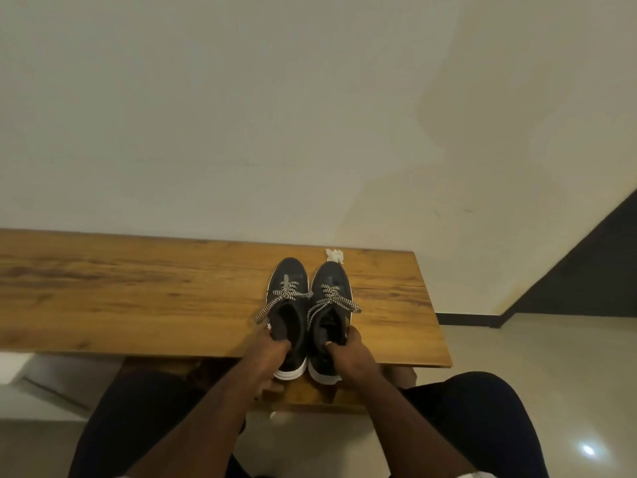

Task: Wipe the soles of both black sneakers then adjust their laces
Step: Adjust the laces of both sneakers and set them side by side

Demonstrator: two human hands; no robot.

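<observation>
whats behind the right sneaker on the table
A crumpled white tissue lies on the wooden table just past the toe of the right sneaker, near the wall. The toe covers its near edge, so I cannot tell whether they touch.

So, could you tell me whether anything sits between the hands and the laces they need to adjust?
Nothing visible does. The left hand grips the heel collar of the left sneaker and the right hand grips that of the right sneaker; the laces lie exposed just ahead. The white tissue lies beyond the toes.
</observation>
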